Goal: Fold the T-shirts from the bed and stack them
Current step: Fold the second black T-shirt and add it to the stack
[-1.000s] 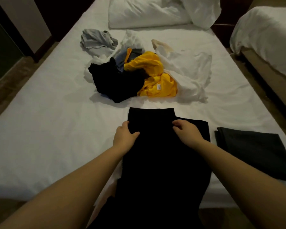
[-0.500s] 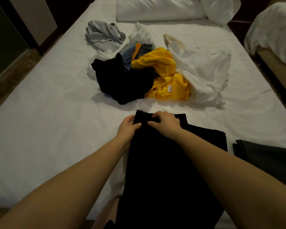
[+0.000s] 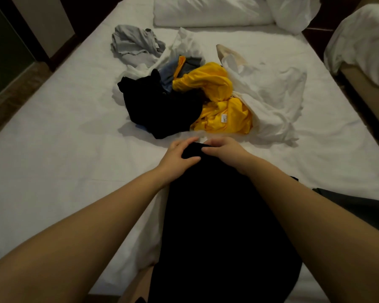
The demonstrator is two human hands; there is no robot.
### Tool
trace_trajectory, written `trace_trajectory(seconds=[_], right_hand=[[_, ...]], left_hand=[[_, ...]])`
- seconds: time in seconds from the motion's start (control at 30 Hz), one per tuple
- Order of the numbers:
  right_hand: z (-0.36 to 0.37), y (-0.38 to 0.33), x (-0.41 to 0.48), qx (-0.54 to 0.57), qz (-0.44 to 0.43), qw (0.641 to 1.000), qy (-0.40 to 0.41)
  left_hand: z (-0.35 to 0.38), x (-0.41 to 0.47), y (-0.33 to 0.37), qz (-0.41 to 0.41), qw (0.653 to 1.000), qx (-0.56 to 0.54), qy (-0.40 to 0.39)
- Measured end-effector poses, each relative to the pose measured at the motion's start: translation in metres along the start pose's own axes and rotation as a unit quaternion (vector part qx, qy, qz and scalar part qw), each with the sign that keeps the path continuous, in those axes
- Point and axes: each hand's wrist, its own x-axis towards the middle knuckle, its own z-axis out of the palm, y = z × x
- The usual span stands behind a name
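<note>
Black T-shirt (image 3: pixel 206 215), near edge of bed (image 3: pixel 64 149): left hand (image 3: pixel 177 156) and right hand (image 3: pixel 224 149) both pinch its far end, probably to fold it back.

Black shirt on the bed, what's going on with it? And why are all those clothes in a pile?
A person is folding a black T-shirt laid on the bed. The left hand and the right hand both grip its far edge, close together. Beyond them sits a heap of unfolded clothes, black, yellow, white and grey, waiting to be done. A dark folded shirt lies to the right, partly hidden by the arm.
</note>
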Motion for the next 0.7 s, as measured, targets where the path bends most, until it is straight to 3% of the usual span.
trace_trajectory(seconds=[0.1, 0.27, 0.4, 0.53, 0.63, 0.7], right_hand=[[-0.007, -0.001, -0.007, 0.012, -0.027, 0.999, -0.012], [-0.018, -0.001, -0.011, 0.028, -0.006, 0.999, -0.020], [-0.029, 0.009, -0.003, 0.073, 0.051, 0.996, -0.007], [-0.016, 0.003, -0.004, 0.152, 0.030, 0.987, -0.033], [-0.003, -0.011, -0.002, 0.091, -0.013, 0.992, -0.083], [-0.004, -0.014, 0.002, 0.052, 0.003, 0.994, -0.096]], left_hand=[[-0.004, 0.007, 0.016, 0.019, 0.997, 0.073, 0.005], [-0.005, 0.011, 0.038, 0.037, 0.998, 0.049, 0.010], [-0.004, 0.007, 0.038, -0.024, 0.984, -0.165, -0.065], [-0.004, 0.008, 0.031, -0.047, 0.950, -0.289, -0.112], [-0.005, 0.007, 0.032, -0.064, 0.927, -0.354, -0.109], [-0.007, 0.006, 0.034, -0.066, 0.918, -0.378, -0.104]])
